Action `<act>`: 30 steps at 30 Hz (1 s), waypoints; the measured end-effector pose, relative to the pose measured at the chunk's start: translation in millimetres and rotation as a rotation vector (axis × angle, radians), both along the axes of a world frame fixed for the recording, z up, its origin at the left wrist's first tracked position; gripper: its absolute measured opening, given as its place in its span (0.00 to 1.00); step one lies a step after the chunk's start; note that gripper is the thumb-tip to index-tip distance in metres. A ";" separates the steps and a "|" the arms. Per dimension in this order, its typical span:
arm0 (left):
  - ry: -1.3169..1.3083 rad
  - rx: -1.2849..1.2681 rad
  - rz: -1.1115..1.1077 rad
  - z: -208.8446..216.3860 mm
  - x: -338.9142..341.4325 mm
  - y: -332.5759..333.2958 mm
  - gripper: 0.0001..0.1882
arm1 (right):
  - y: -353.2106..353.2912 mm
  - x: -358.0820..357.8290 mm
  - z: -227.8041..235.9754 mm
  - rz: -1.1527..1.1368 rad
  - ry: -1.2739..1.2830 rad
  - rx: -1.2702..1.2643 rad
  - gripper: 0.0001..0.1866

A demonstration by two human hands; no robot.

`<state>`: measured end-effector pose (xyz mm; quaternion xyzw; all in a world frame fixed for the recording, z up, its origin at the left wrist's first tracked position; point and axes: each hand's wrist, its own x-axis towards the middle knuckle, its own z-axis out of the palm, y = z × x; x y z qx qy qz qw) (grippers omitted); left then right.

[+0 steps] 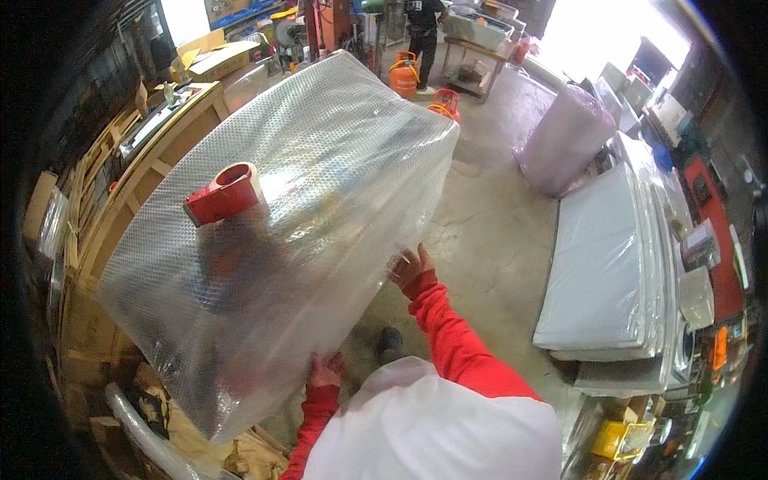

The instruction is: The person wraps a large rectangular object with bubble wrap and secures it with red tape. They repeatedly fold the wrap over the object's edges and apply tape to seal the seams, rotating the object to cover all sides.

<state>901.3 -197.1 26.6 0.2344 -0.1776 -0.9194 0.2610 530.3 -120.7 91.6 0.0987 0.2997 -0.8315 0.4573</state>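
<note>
The large bubble-wrapped bundle is the landmark here; it lies to the left of and ahead of the person's right hand, and up against the left hand. The right hand is at the bundle's right-hand side, its fingers spread rather than clenched, the fingertips against or just beside the clear wrap. The left hand is lower along that same side, nearest the bundle's near end; its fingers are partly obscured at the film, so whether they grasp it or merely rest there cannot be told.

On top of the bundle, left of its middle, sits a red tape dispenser with its roll, apart from both hands. A wooden frame runs along the bundle's left side. Past its far end stand an orange gas cylinder and a co-worker in dark clothes. Well to its right are a pinkish wrapped roll and a stack of white panels in plastic.
</note>
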 end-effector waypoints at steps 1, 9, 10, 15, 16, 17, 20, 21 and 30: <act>-0.008 0.001 -0.036 -2.1 -8.3 -0.4 0.21 | -1.5 -7.5 -3.0 -0.005 0.009 0.005 0.31; -0.053 -0.046 0.020 39.0 -40.4 4.9 0.25 | -8.3 -95.7 -29.0 0.042 0.004 -0.081 0.41; 0.045 0.107 0.065 44.3 -47.7 8.2 0.25 | -11.4 -102.0 -29.9 0.110 0.027 -0.086 0.39; 0.191 0.031 -0.012 61.4 -113.3 11.0 0.18 | -25.7 -134.7 -11.2 0.251 -0.001 0.129 0.38; 0.214 0.003 -0.013 65.6 -124.5 13.9 0.17 | -25.0 -137.2 -6.7 0.219 -0.022 0.111 0.39; 0.161 0.039 0.004 70.3 -133.7 15.8 0.16 | -24.6 -139.9 -2.8 0.189 -0.032 0.094 0.40; 0.158 0.089 -0.057 85.5 -148.7 22.1 0.16 | -23.9 -150.7 1.6 0.214 -0.033 -0.012 0.37; 0.195 0.130 -0.123 89.2 -149.0 23.6 0.19 | -23.3 -153.7 -0.4 0.253 -0.008 -0.139 0.35; -0.364 -0.045 0.299 7.6 -126.0 -11.2 0.22 | -25.8 -175.5 -43.2 0.151 0.452 0.147 0.15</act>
